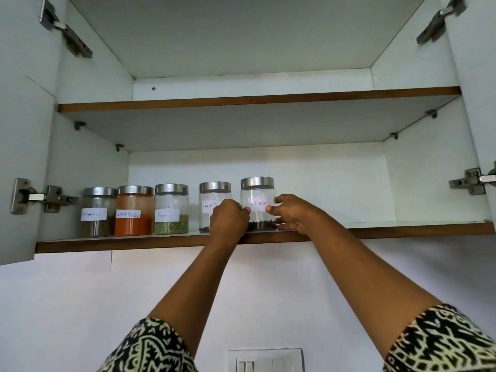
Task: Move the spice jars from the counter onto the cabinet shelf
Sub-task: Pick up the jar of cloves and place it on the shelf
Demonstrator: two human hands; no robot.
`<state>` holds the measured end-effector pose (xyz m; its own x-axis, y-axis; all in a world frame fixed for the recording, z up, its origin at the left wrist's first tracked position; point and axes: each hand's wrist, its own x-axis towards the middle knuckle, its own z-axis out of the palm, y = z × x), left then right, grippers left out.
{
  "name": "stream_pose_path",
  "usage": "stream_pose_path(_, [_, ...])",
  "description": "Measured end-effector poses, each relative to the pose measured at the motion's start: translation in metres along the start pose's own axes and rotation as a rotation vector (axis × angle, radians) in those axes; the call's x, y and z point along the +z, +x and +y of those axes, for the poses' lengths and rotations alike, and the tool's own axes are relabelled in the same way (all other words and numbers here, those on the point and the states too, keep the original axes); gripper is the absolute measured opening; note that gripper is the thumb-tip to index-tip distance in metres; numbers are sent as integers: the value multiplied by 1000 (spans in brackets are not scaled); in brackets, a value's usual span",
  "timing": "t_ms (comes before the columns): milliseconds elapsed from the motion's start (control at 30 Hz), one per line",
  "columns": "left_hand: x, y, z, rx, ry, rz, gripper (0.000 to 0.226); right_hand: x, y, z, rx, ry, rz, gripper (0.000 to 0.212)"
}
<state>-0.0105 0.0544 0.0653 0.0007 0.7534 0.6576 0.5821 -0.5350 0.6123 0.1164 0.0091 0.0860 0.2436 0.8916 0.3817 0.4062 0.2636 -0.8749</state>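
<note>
Steadying the cloves jar on the shelf

I see my left hand (pixel 228 218) and right hand (pixel 292 213) clasped around the clear glass, steel-lidded cloves jar (pixel 258 202), standing rightmost among five on the brown-edged white cabinet shelf (pixel 402 226).

Both arms reach up, left hand (pixel 228 220) and right hand (pixel 292 214) cupped inward.
</note>
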Motion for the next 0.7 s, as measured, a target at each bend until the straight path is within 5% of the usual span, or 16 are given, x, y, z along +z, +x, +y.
stream_pose_path(467, [7, -4, 3, 23, 284, 49, 21, 12, 27, 13, 14, -425, 165, 44])
stream_pose_path(567, [4, -24, 8, 101, 224, 54, 20, 8, 6, 12, -24, -500, 222, 45])
stream_pose_path(700, [-6, -78, -4, 358, -39, 175, 32, 12, -45, 16, -315, -493, 279, 46])
